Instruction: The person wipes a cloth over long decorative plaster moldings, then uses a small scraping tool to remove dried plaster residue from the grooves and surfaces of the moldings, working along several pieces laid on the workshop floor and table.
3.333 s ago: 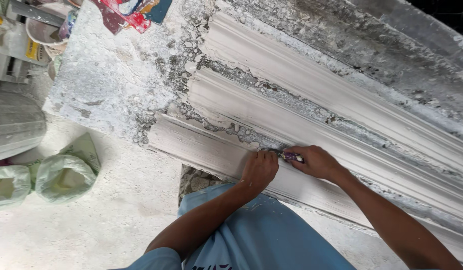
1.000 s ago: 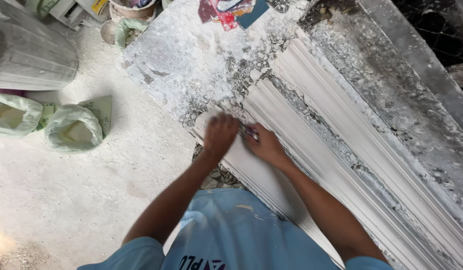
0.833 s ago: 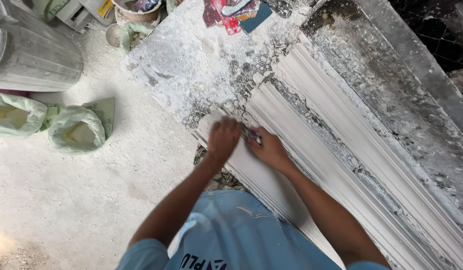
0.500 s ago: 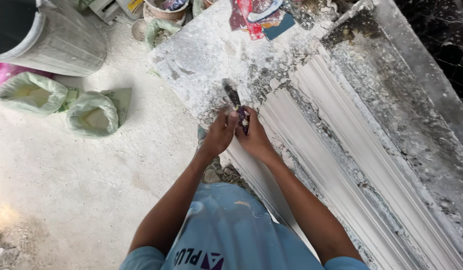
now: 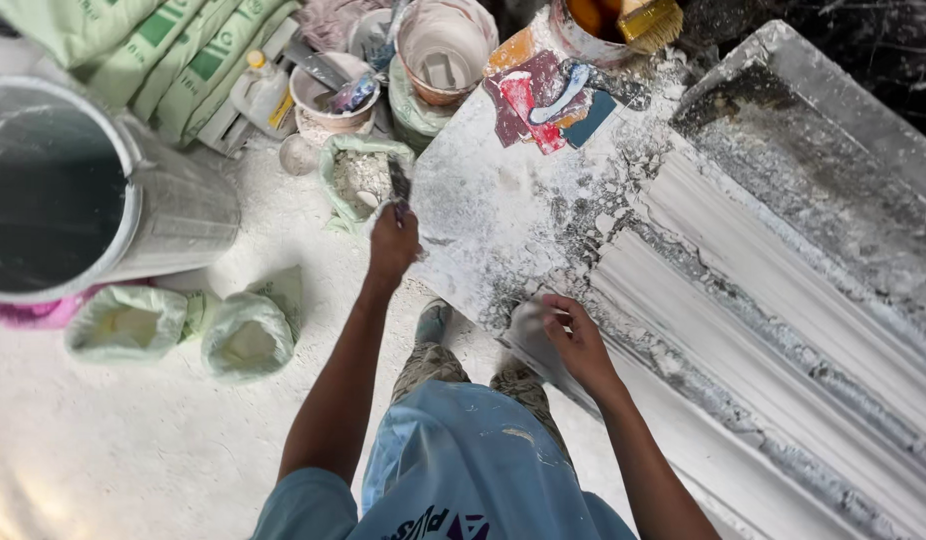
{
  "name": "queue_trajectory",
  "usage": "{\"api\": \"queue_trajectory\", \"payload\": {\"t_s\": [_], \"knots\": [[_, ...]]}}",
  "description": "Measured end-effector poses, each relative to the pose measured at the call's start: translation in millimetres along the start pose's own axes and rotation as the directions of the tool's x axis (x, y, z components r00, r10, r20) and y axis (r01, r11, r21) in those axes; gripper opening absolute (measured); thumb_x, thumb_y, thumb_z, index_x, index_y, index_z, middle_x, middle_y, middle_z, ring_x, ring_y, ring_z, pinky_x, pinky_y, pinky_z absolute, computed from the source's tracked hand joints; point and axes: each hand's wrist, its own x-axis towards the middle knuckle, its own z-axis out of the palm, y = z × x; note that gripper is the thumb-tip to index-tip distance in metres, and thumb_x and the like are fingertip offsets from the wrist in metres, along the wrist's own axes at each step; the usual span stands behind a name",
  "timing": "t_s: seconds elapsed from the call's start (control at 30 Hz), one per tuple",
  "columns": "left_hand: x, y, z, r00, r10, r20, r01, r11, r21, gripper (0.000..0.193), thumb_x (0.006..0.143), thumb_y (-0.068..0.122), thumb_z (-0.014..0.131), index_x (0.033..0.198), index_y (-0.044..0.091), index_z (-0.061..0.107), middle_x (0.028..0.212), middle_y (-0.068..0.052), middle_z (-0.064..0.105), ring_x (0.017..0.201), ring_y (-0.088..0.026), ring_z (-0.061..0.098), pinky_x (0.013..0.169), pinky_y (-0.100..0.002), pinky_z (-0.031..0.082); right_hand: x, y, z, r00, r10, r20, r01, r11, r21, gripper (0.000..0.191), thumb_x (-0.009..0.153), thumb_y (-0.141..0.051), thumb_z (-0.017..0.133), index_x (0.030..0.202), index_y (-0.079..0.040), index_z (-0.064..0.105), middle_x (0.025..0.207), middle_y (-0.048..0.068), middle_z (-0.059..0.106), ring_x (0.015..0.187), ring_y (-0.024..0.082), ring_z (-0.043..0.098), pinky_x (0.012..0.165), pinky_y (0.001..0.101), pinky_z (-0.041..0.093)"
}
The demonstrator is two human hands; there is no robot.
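your left hand (image 5: 394, 243) dips a small dark-bladed trowel (image 5: 398, 181) into the open green bag of white plaster powder (image 5: 360, 181).
fingers closed round its handle; the bag sits at eleven o'clock from you. your right hand (image 5: 575, 340), fingers curled, rests on the end of the long white plaster cornice moulding (image 5: 783, 330) at two o'clock. next: lift a scoop level.

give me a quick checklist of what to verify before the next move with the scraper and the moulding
1. Left hand grips the scraper: ok, fingers wrapped round its handle.
2. Blade over the open powder bag: ok, though contact cannot be told.
3. Right hand steadies the white moulding: ok, resting on its near end.
4. Moulding sits flat on the table: cannot tell.
5. Bucket stands apart from the left arm: ok.
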Motion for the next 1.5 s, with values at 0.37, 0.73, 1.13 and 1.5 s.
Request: {"api": "queue_trajectory", "payload": {"t_s": [0.37, 0.73, 1.13, 1.5], "knots": [[16, -2, 34, 0.999, 0.017, 0.05, -0.051, 0.561, 0.826, 0.053, 0.113, 0.03, 0.053, 0.153, -0.003, 0.042, 0.114, -0.023, 0.07, 0.084, -0.037, 0.074, 0.068, -0.049, 0.06, -88, 15, 30, 0.939, 0.123, -0.321, -0.069, 0.982, 0.173, 0.037, 0.101, -0.016, 0.058, 0.135, -0.004, 0.058, 0.126, 0.007, 0.068, 0.105, 0.016, 0.066, 0.087, 0.0322, 0.054], [-86, 68, 89, 0.437, 0.304, 0.847, -0.839, 0.477, 0.262, 0.05, 0.101, 0.022, 0.053, 0.151, 0.019, 0.052, 0.118, -0.014, 0.068, 0.093, -0.039, 0.07, 0.078, -0.052, 0.057, -229, 83, 40, 0.575, 0.466, -0.673, -0.196, 0.877, 0.439, 0.041, 0.103, -0.027, 0.055, 0.138, -0.007, 0.057, 0.123, 0.007, 0.07, 0.105, 0.017, 0.067, 0.088, 0.0341, 0.055], [-159, 47, 252, -0.218, 0.124, 0.968, -0.975, -0.061, -0.212, 0.032, 0.102, 0.018, 0.053, 0.132, 0.011, 0.059, 0.115, -0.013, 0.068, 0.094, -0.034, 0.072, 0.069, -0.048, 0.06, -291, 118, 81, 0.442, 0.571, -0.692, -0.205, 0.815, 0.541, 0.046, 0.101, -0.032, 0.055, 0.139, -0.008, 0.056, 0.127, 0.008, 0.07, 0.109, 0.019, 0.067, 0.091, 0.0365, 0.055], [-120, 96, 304, -0.501, -0.113, 0.858, -0.803, -0.309, -0.51, 0.048, 0.093, 0.013, 0.054, 0.14, 0.023, 0.054, 0.105, -0.008, 0.071, 0.08, -0.031, 0.073, 0.061, -0.046, 0.06, -395, 235, 62, 0.154, 0.689, -0.708, 0.181, 0.685, 0.706, 0.036, 0.104, -0.019, 0.053, 0.135, -0.002, 0.059, 0.119, 0.012, 0.07, 0.099, 0.02, 0.068, 0.083, 0.0352, 0.056]]}}
